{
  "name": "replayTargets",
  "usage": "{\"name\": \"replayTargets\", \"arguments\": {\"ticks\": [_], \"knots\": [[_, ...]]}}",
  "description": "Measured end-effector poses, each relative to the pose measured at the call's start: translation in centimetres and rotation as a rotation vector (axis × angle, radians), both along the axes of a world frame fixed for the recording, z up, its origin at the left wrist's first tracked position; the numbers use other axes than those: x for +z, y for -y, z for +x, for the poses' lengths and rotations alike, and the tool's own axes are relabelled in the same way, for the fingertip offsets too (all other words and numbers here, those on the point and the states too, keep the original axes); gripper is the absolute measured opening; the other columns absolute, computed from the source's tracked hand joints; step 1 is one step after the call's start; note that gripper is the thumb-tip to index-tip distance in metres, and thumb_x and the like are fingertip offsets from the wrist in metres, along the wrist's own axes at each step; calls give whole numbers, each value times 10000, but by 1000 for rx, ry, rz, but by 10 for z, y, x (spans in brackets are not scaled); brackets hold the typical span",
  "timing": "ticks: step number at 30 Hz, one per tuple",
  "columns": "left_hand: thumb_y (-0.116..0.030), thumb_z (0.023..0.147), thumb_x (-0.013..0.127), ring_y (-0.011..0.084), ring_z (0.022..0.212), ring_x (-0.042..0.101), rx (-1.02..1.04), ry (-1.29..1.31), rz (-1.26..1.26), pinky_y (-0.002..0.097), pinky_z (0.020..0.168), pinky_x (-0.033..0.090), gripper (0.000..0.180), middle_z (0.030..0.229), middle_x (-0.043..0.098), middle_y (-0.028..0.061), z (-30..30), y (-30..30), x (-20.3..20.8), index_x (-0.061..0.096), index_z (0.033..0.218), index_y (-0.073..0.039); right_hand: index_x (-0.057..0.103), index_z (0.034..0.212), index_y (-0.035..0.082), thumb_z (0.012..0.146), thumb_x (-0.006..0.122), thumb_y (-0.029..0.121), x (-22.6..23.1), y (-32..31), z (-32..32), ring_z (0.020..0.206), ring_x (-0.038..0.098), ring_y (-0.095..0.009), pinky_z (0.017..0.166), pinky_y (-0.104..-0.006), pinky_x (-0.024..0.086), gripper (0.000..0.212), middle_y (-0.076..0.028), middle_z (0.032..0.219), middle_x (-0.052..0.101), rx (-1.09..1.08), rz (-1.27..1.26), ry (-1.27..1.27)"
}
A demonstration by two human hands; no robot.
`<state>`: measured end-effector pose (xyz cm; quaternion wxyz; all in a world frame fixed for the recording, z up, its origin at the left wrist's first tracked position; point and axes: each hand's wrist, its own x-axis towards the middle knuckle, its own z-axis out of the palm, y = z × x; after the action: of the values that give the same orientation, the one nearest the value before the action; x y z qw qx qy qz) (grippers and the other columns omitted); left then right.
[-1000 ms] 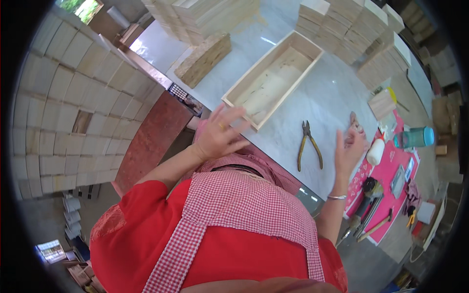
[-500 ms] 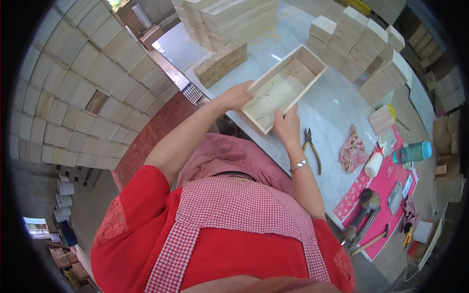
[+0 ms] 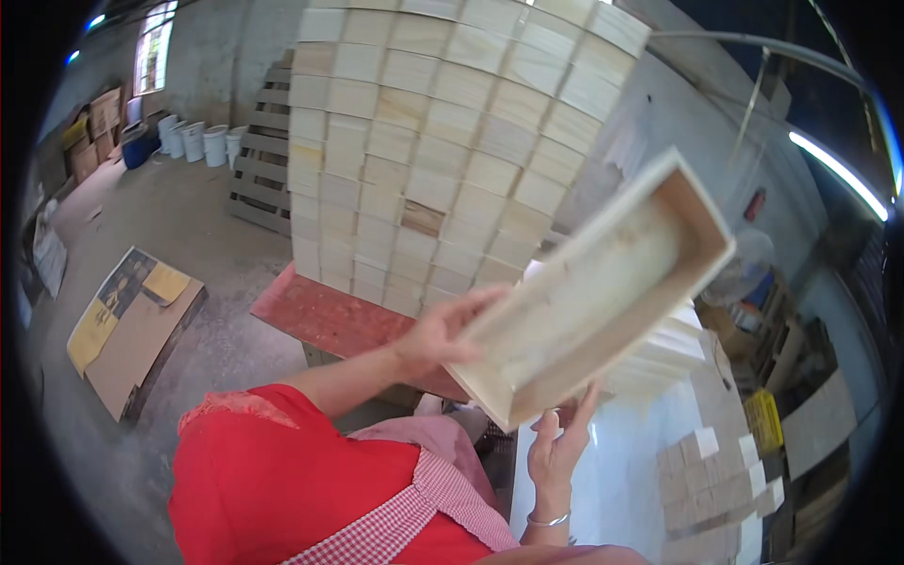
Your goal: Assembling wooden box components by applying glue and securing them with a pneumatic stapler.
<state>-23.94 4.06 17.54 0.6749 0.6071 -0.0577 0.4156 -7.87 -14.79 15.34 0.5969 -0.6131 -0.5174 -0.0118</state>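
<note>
A long, open-topped wooden box point(image 3: 603, 292) is held up and tilted, its pale hollow inside facing me. At its near left end, my left hand point(image 3: 447, 334) is closed on the side wall, slightly blurred. Just below the box's lower long side is my right hand point(image 3: 560, 452), with a silver bangle at the wrist. Its thumb and fingers are spread, fingertips close to the wall; whether they touch it I cannot tell.
A tall stack of wooden boxes point(image 3: 424, 141) stands ahead on a red board point(image 3: 348, 320). To the right, wood blocks point(image 3: 706, 480) sit on the white table point(image 3: 603, 471). A yellow crate point(image 3: 764, 421), white buckets point(image 3: 193, 143) and flattened cardboard point(image 3: 141, 330) lie farther out.
My view has swung left toward the tall stack. The box has been lifted from over the table, and my right hand's grip on its side has loosened, with the fingers now spread below it.
</note>
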Motion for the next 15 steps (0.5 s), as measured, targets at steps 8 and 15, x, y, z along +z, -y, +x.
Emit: {"name": "replayTargets", "arguments": {"ticks": [8, 15], "knots": [[-218, 809, 695, 207, 1210, 569, 715, 425, 126, 345, 1025, 458, 656, 1313, 590, 117, -123, -126, 197, 496, 1392, 8, 429, 1423, -42, 913, 634, 89, -52, -60, 22, 623, 551, -112, 571, -267, 467, 565, -49, 798, 600, 25, -195, 32], [-263, 776, 709, 280, 1027, 628, 602, 439, -101, 402, 915, 526, 455, 1077, 648, 136, -174, -335, 394, 600, 1152, -31, 549, 1307, -35, 879, 667, 70, -105, -113, 52, 611, 578, -117, 564, -276, 472, 456, -85, 771, 628, 33, -416, 92]]}}
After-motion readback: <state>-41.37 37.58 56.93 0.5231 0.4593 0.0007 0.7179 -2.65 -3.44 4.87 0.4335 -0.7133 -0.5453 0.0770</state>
